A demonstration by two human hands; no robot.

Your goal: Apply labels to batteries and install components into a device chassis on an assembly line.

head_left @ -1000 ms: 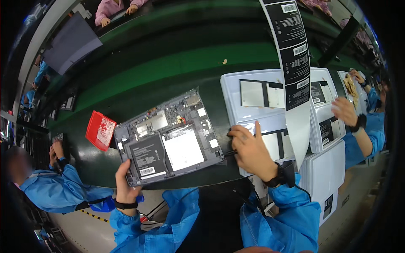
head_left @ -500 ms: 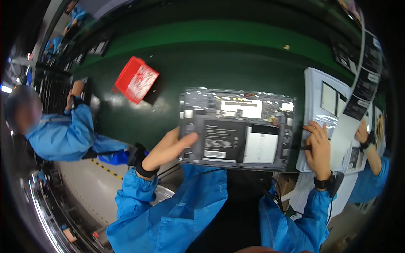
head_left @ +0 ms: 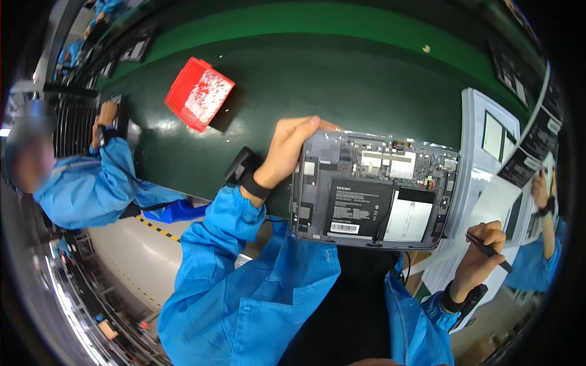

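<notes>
An opened tablet (head_left: 360, 207) shows its circuit board along the far side, with a black battery and a white panel nearer me. My left hand (head_left: 285, 152) grips its far left corner; the thumb lies by the top edge and the fingers are partly hidden. Whether the tablet rests on the table or is held up I cannot tell. To the right of its near corner, my right hand (head_left: 479, 259) is closed around black tweezers (head_left: 488, 249), apart from the tablet.
On the dark green table (head_left: 287, 79) stands a red bin (head_left: 183, 94) with a speckled white side, beyond my left hand. White trays (head_left: 473, 131) lie right of the tablet, beside a hanging strip of black labels (head_left: 519, 168). Co-workers in blue sleeves (head_left: 85, 189) are at both sides.
The tablet has shifted right in view. My left hand has moved from its left side up to the far left corner. My right hand has come nearer me, away from the white tray.
</notes>
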